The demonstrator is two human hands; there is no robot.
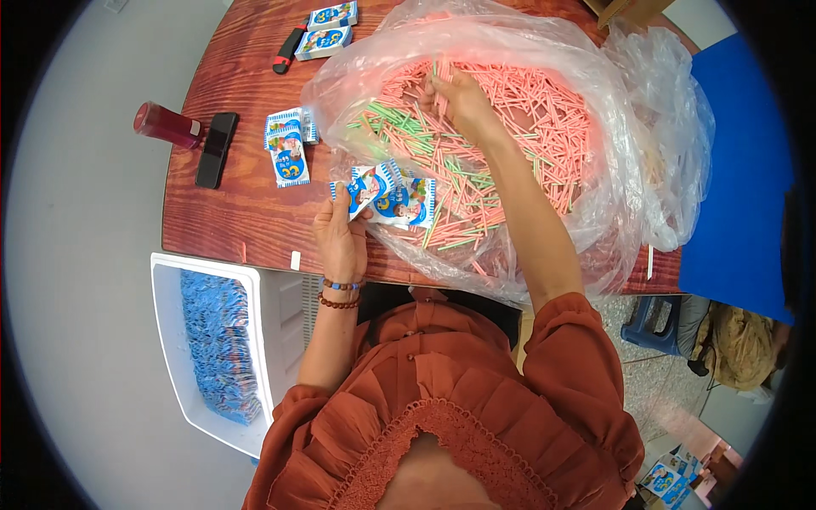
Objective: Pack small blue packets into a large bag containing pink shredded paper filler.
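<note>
My left hand (342, 236) pinches a small blue-and-white packet (365, 190) by its edge, near the table's front. More packets of the same kind (411, 202) lie beside and partly under it, on the rim of a large clear plastic bag (348, 85). The bag is spread open and full of thin pink sticks (557, 127), with some green sticks (399, 127) among them. Deep in the bag's far part, my right hand (463, 104) is closed around a small upright bunch of pink sticks (442, 76). My forearm covers part of the heap.
On the table's left lie several packets (290, 157), a black phone (217, 150) and a red bottle (166, 123). Boxes (325, 42) and a red-black cutter (290, 51) sit farther back. A white bin (265, 340) of packets stands left; a blue stool (653, 325) stands right.
</note>
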